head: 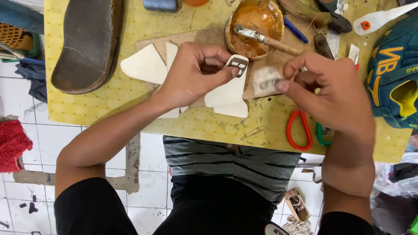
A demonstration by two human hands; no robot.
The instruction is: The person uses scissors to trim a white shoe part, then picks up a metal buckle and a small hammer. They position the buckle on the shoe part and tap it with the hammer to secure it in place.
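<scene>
The small label patch [237, 63], white with a dark printed mark, sits on the upper end of a cream cut piece [226, 89], just below the glue bowl [254, 27]. The left hand [191, 74] presses it there, fingers clamped on the patch with thumb and forefinger. The right hand [335, 93], right of the patch, has its fingers pinched together on a second small whitish patch [264, 80]; this one is blurred. More cream pieces [146, 64] lie left of the label patch on the yellow desk [130, 26]. A brush [265, 39] rests across the glue bowl. Red-handled scissors [299, 130] lie below the right hand. A dark shoe sole [89, 41] lies far left.
</scene>
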